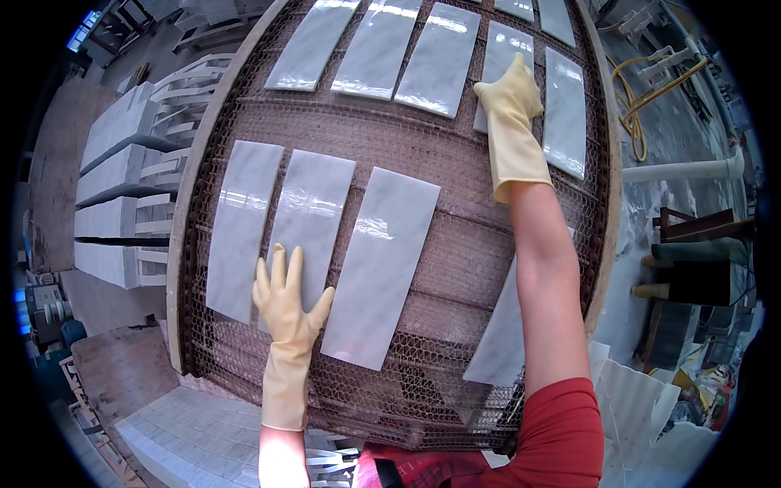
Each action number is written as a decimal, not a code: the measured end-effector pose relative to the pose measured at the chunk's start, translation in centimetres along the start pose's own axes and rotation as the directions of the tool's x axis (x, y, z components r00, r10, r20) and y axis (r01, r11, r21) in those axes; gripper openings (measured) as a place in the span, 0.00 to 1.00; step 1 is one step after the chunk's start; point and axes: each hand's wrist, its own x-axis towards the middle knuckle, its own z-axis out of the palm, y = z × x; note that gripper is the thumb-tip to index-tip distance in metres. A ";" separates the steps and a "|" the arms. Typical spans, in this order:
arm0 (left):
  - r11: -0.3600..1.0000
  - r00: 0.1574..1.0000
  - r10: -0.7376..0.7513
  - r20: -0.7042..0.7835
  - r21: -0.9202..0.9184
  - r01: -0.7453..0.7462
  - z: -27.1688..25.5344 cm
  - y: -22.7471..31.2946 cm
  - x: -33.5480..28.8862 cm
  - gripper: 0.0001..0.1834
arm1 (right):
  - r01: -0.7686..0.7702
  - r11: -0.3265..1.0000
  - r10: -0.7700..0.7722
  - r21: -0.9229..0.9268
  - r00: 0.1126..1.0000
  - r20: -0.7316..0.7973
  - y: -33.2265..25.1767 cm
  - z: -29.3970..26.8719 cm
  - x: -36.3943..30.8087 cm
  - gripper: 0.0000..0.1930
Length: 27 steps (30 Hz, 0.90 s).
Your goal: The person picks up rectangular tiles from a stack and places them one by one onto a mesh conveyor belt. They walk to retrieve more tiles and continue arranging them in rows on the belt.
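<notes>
Tiles (381,268), oblong, glossy, grey-streaked white; left hand (288,311) splayed, without hold; right hand (512,96) half-open, hold unclear.

Brown wire-mesh bed (358,126) between pale side rails (181,244); glossy whitish-grey slabs (382,268) lying flat, in rows.

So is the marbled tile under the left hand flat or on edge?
Flat: the marbled tile shows its broad face upward on the wire mesh, the left hand over its near end.
</notes>
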 end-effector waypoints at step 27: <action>1.000 1.000 -0.026 0.002 0.009 0.026 0.4 -0.2 -0.1 0.48 | 0.157 0.987 -0.151 -0.024 0.974 0.171 -11.1 4.3 -2.4 0.39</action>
